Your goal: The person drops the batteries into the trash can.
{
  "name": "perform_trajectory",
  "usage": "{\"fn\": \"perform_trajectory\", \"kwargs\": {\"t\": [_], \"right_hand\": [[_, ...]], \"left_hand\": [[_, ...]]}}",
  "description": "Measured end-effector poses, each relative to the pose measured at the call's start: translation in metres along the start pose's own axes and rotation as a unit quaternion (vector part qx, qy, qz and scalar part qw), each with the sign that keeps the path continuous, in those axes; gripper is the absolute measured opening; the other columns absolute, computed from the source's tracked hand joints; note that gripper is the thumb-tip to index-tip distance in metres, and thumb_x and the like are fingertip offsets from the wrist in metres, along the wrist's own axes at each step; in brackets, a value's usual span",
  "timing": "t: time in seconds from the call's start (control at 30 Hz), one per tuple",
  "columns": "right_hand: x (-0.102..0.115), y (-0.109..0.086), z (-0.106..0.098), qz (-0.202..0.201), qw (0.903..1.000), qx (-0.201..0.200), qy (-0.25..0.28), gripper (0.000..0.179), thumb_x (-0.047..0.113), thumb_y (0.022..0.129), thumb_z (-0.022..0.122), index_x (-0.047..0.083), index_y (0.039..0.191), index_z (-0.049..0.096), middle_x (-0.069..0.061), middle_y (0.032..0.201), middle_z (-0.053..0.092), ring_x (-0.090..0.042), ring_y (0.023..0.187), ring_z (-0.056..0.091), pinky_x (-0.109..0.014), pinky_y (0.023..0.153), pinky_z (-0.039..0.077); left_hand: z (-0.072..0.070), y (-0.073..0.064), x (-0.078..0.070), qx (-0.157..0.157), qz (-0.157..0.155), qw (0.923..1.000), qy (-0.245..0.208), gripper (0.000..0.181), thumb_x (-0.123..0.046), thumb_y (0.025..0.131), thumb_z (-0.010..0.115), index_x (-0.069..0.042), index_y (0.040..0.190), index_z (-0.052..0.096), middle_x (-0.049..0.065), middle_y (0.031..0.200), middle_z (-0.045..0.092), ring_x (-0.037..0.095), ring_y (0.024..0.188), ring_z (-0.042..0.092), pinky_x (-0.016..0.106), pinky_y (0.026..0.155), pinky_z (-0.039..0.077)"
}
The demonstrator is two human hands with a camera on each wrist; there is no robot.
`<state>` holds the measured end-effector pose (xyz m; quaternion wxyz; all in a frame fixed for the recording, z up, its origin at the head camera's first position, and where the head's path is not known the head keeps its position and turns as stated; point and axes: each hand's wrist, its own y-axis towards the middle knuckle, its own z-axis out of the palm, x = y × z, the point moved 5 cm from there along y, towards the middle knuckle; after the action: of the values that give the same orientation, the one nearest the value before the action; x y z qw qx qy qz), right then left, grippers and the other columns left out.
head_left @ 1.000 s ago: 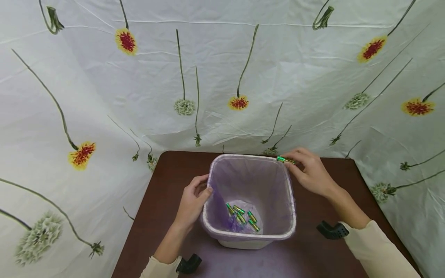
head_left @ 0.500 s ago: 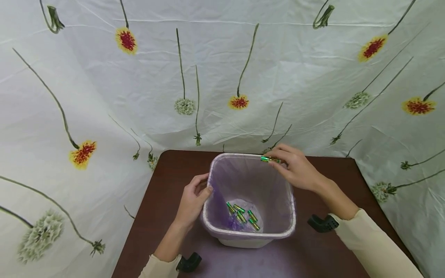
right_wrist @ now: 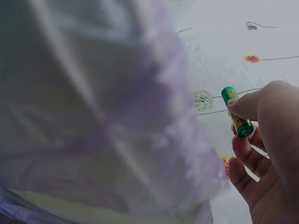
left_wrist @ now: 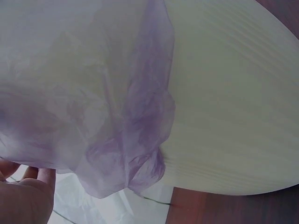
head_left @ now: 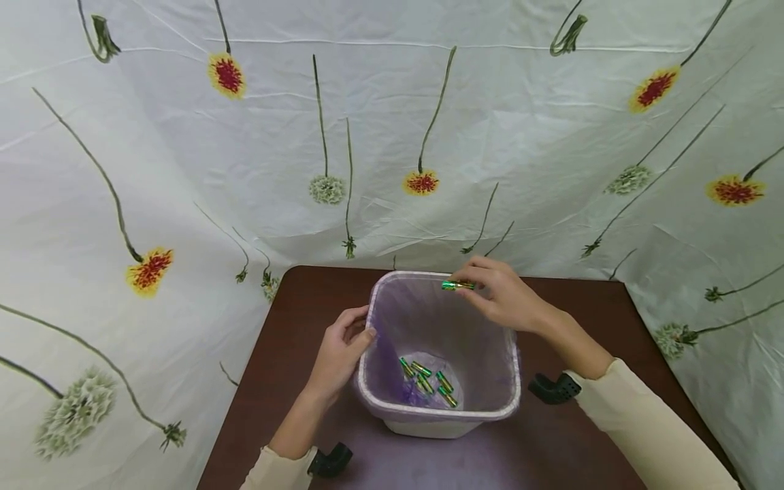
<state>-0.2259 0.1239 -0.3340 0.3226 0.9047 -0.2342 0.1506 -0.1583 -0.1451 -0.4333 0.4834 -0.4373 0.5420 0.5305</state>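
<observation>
A white trash bin (head_left: 422, 430) lined with a thin purple bag (head_left: 392, 306) stands on the table. My left hand (head_left: 339, 354) grips its left rim, thumb inside over the liner and fingers outside. In the right hand (head_left: 505, 296) a green and gold battery (head_left: 458, 286) is pinched between thumb and fingers, held over the far part of the bin's opening. The right wrist view shows the same battery (right_wrist: 238, 114) by its flat end. Several like batteries (head_left: 425, 382) lie loose on the bin's bottom. In the left wrist view, bunched liner (left_wrist: 145, 140) hangs down the bin's outer wall (left_wrist: 229, 102).
The dark brown table (head_left: 306, 299) reaches back to a white cloth (head_left: 380, 136) printed with flowers, which hangs behind and at both sides. Black wrist mounts (head_left: 554, 388) sit at the cuffs of the cream sleeves (head_left: 649, 429).
My right hand has moved left with the battery, from the bin's far right corner to over its opening. The left hand and the batteries inside stay where they were.
</observation>
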Motion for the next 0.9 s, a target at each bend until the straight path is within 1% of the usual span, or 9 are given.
{"fn": "perform_trajectory", "kwargs": {"t": [0.2, 0.43, 0.5, 0.6, 0.7, 0.8, 0.9], "right_hand": [[-0.002, 0.001, 0.005, 0.018, 0.9997, 0.017, 0.007, 0.022, -0.001, 0.094, 0.074, 0.009, 0.112, 0.077, 0.004, 0.103, 0.064, -0.010, 0.081, 0.053, -0.030, 0.062, 0.048], [-0.003, 0.003, 0.010, 0.013, 0.9996, 0.024, 0.002, 0.020, 0.002, 0.095, 0.074, 0.009, 0.113, 0.077, 0.004, 0.103, 0.064, -0.013, 0.082, 0.053, -0.031, 0.065, 0.045], [-0.003, 0.004, 0.010, 0.016, 0.9996, 0.023, 0.002, 0.020, 0.002, 0.095, 0.074, 0.008, 0.114, 0.077, 0.001, 0.104, 0.065, -0.014, 0.083, 0.056, -0.032, 0.067, 0.047], [-0.003, 0.003, 0.007, 0.030, 0.9994, 0.017, 0.004, 0.022, 0.004, 0.095, 0.074, 0.006, 0.118, 0.075, -0.003, 0.109, 0.066, -0.018, 0.092, 0.061, -0.037, 0.075, 0.053], [-0.003, 0.001, 0.004, 0.042, 0.9991, 0.006, 0.000, 0.026, 0.006, 0.096, 0.074, 0.005, 0.122, 0.073, -0.006, 0.115, 0.065, -0.022, 0.099, 0.064, -0.043, 0.082, 0.056], [-0.003, -0.001, 0.001, 0.043, 0.9991, -0.002, -0.003, 0.028, 0.005, 0.096, 0.074, 0.006, 0.123, 0.072, -0.006, 0.116, 0.065, -0.022, 0.100, 0.064, -0.044, 0.082, 0.056], [-0.003, -0.002, -0.001, 0.034, 0.9994, -0.008, -0.002, 0.028, 0.003, 0.094, 0.075, 0.005, 0.122, 0.072, -0.005, 0.114, 0.066, -0.021, 0.099, 0.064, -0.043, 0.081, 0.056]], "left_hand": [[-0.002, -0.001, -0.004, 0.021, 0.002, 0.9997, 0.014, 0.044, -0.002, 0.099, 0.064, 0.009, 0.140, 0.055, 0.022, 0.133, 0.053, 0.037, 0.122, 0.056, 0.028, 0.095, 0.054], [-0.004, 0.000, -0.007, 0.019, 0.003, 0.9996, 0.022, 0.047, -0.001, 0.098, 0.067, 0.012, 0.140, 0.054, 0.022, 0.132, 0.053, 0.036, 0.120, 0.057, 0.029, 0.095, 0.055], [-0.005, 0.000, -0.007, 0.018, 0.002, 0.9995, 0.025, 0.047, -0.001, 0.097, 0.067, 0.013, 0.140, 0.054, 0.022, 0.131, 0.053, 0.036, 0.119, 0.058, 0.029, 0.094, 0.055], [-0.005, 0.000, -0.008, 0.018, 0.001, 0.9994, 0.029, 0.047, -0.001, 0.097, 0.068, 0.012, 0.140, 0.054, 0.022, 0.130, 0.054, 0.036, 0.119, 0.058, 0.029, 0.095, 0.055], [-0.006, 0.000, -0.009, 0.017, 0.000, 0.9994, 0.029, 0.048, -0.001, 0.096, 0.068, 0.012, 0.140, 0.054, 0.021, 0.129, 0.054, 0.034, 0.118, 0.059, 0.029, 0.094, 0.055], [-0.007, 0.000, -0.009, 0.016, -0.001, 0.9994, 0.032, 0.047, -0.001, 0.097, 0.069, 0.011, 0.140, 0.055, 0.021, 0.129, 0.054, 0.032, 0.116, 0.059, 0.029, 0.093, 0.055], [-0.008, 0.001, -0.010, 0.014, -0.001, 0.9993, 0.034, 0.047, -0.002, 0.097, 0.069, 0.011, 0.140, 0.055, 0.021, 0.128, 0.054, 0.031, 0.115, 0.059, 0.028, 0.093, 0.056]]}}
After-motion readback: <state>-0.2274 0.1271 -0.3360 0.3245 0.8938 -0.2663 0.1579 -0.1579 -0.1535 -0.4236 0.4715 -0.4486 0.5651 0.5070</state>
